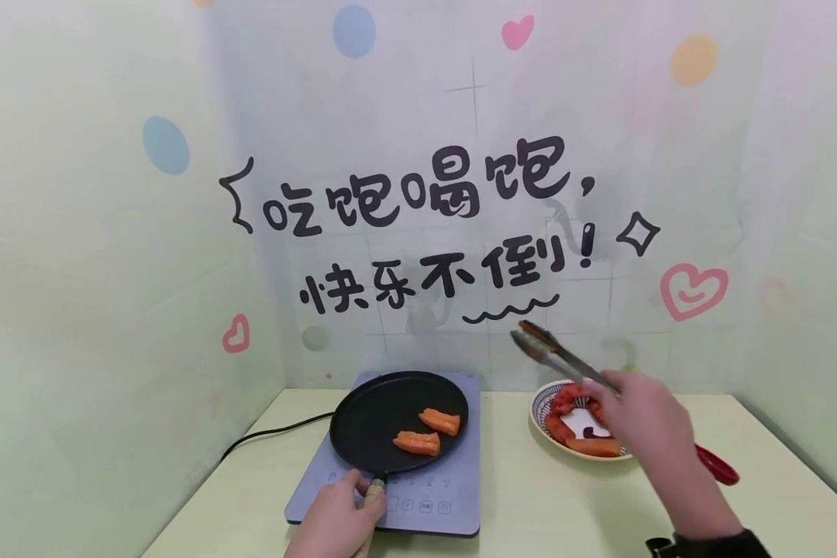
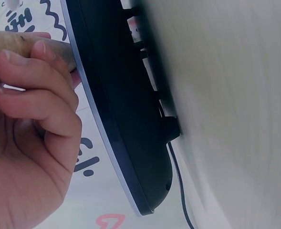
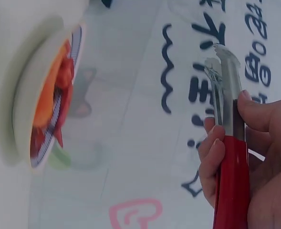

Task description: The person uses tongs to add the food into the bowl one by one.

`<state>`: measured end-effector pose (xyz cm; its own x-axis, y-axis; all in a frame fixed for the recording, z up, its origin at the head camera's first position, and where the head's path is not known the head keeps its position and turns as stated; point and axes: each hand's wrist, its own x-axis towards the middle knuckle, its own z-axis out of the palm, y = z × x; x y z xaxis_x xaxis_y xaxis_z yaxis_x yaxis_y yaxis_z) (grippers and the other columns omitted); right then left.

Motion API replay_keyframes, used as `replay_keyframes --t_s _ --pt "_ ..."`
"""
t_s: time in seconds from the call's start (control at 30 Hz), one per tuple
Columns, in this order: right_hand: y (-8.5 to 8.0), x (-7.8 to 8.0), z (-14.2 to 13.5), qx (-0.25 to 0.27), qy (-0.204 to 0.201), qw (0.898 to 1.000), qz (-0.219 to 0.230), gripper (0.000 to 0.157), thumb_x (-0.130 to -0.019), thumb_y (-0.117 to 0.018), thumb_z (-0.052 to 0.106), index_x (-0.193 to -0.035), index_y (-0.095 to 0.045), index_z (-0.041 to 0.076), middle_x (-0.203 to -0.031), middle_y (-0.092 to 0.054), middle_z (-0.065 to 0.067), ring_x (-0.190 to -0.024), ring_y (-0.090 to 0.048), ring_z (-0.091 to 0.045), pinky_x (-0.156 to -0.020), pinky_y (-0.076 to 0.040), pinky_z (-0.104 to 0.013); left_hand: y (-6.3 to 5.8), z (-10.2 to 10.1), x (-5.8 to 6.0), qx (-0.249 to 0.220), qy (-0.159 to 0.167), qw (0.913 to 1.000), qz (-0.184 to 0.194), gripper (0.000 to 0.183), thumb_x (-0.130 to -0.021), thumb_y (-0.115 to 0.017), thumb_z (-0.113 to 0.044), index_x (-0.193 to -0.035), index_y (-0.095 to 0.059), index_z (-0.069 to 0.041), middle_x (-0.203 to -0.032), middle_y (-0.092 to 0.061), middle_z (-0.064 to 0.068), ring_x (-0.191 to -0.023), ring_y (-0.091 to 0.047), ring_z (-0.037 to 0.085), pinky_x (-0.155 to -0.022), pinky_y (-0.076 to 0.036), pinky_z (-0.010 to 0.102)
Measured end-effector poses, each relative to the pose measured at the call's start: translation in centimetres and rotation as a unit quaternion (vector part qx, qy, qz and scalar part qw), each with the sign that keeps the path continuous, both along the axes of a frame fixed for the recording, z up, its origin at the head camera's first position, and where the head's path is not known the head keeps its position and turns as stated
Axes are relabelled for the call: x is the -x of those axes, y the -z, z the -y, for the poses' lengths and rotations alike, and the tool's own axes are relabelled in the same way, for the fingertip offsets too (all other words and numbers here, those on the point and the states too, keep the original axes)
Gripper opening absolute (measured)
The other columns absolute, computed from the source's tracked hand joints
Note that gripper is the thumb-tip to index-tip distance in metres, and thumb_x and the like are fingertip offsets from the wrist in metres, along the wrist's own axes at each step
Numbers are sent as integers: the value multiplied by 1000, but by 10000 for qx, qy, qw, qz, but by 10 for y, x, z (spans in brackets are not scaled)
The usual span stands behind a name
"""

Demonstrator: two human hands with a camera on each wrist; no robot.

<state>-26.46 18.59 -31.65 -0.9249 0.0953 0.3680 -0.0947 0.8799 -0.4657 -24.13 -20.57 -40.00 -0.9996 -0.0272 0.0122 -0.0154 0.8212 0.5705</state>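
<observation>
1. Left hand (image 1: 338, 515): fingers curl round the handle (image 1: 374, 490) of the pan; the left wrist view shows them bent firmly against the wood.
2. Pan (image 1: 370, 422): black, flat, resting on the cooker (image 1: 460, 488), handle toward the person. Two orange pieces (image 1: 417, 443) lie in its right half, one just beside the other.
3. Right hand (image 1: 645, 418): closed about the tongs (image 1: 565, 360) — thumb on one side, fingers on the other, as the right wrist view confirms. The red grip passes through the palm.
4. Tongs: raised above the table (image 1: 530, 511), tips pointing up and to the left, a narrow gap between them, gripping no food.
5. Plate (image 1: 539, 415): on the table right of the cooker, partly behind the right hand — holds red pieces round its inside and an orange piece at the near edge.
6. Cord (image 1: 279, 428): runs left from behind the pan.
</observation>
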Motion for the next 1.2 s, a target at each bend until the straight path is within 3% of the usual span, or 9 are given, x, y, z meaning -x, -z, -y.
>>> replay_keyframes --t_s 0.23,0.4,0.63,0.7,0.8,0.9,1.0,1.2 --pt "-14 -6 -37 -97 258 9977 616 61 -95 -50 52 -127 -57 2 -81 -56 -12 -67 -50 -25 -47 -36 -35 -1 0 0 4 -49 10000 -49 25 -85 -62 -33 -87 -54 -9 -65 -50 2 -60 -48 16 -55 -38 31" --pt "-9 -6 -57 -306 339 9975 536 54 -95 -51 51 -118 -62 4 -86 -60 -16 -70 -52 -28 -47 -38 -37 0 -1 -2 -84 35 10000 -22 24 -85 -62 -32 -86 -54 -9 -66 -52 2 -59 -48 16 -54 -39 31" --pt "1 1 -73 -270 436 9958 759 62 -94 -51 50 -125 -56 -4 -107 -60 -30 -82 -57 -40 -51 -44 -42 0 0 -1 -16 114 9998 -185 25 -85 -61 -33 -87 -54 -10 -64 -50 2 -59 -47 16 -54 -39 31" --pt "4 4 -76 -192 379 9945 955 61 -96 -49 49 -121 -59 -6 -101 -61 -29 -78 -57 -36 -51 -44 -42 0 -1 -1 -9 136 9997 -206 25 -85 -61 -34 -87 -54 -10 -64 -50 1 -60 -48 16 -55 -39 31" --pt "13 8 -76 -27 134 9907 1357 53 -99 -45 42 -98 -66 -5 -75 -61 -18 -62 -55 -25 -48 -41 -37 1 0 -1 -19 177 9996 -232 24 -85 -60 -33 -86 -54 -10 -65 -51 1 -60 -48 16 -55 -39 31" --pt "23 11 -75 137 -132 9834 1804 46 -100 -43 35 -76 -62 1 -56 -51 -4 -48 -47 -16 -45 -39 -31 2 0 -1 -17 187 9995 -241 24 -85 -60 -33 -86 -54 -10 -65 -51 1 -60 -48 16 -55 -39 31" --pt "33 13 -72 299 -221 9771 2096 42 -100 -45 30 -69 -57 4 -53 -48 -1 -43 -44 -12 -43 -39 -27 2 0 -2 -1 139 9997 -212 23 -84 -60 -32 -85 -54 -10 -65 -51 1 -60 -48 16 -55 -39 32" --pt "41 16 -68 480 -201 9758 2124 38 -100 -45 24 -70 -55 2 -56 -52 -4 -44 -47 -13 -44 -43 -28 2 0 -4 -21 41 9999 -162 23 -86 -59 -32 -85 -53 -10 -65 -50 1 -61 -47 16 -55 -38 32"
